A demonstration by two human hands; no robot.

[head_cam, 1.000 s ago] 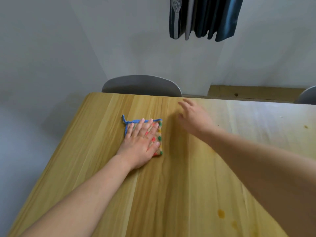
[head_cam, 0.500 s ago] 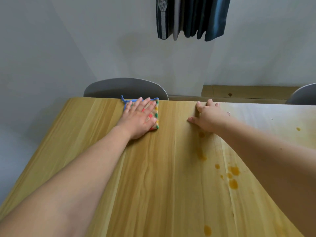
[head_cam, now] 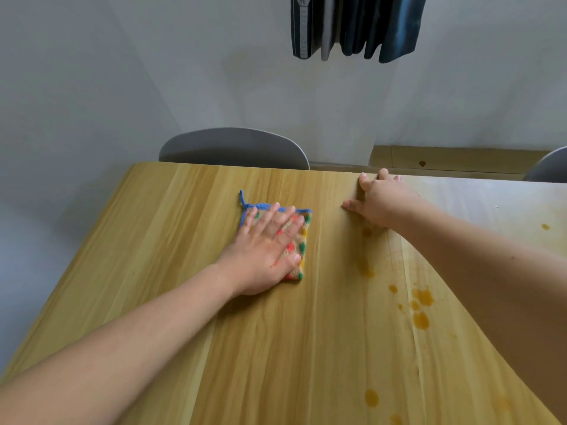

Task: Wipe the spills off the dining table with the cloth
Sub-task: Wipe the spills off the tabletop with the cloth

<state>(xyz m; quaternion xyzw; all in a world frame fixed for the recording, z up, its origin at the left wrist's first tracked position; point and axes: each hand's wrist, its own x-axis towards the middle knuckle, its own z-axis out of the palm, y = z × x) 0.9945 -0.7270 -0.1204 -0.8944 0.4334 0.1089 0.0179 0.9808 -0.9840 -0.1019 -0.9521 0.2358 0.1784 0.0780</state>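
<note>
A small multicoloured cloth (head_cam: 302, 240) with a blue border and loop lies flat on the wooden dining table (head_cam: 171, 271). My left hand (head_cam: 264, 250) presses on it with straight, spread fingers and covers most of it. My right hand (head_cam: 380, 204) rests at the table's far edge, fingers bent over the edge, thumb out on the top. Orange-brown spills (head_cam: 420, 308) dot the wood to the right of the cloth, with one drop (head_cam: 371, 397) near the front and one (head_cam: 545, 227) far right.
A grey chair back (head_cam: 233, 148) stands behind the table's far edge, and part of another chair (head_cam: 549, 167) shows at the right. Dark clothes (head_cam: 352, 26) hang against the white wall above. A wooden ledge (head_cam: 445, 161) runs along the wall.
My left hand pushed the cloth out to the table's far edge, then drew it back toward me. My right hand moved to the far edge and stays there.
</note>
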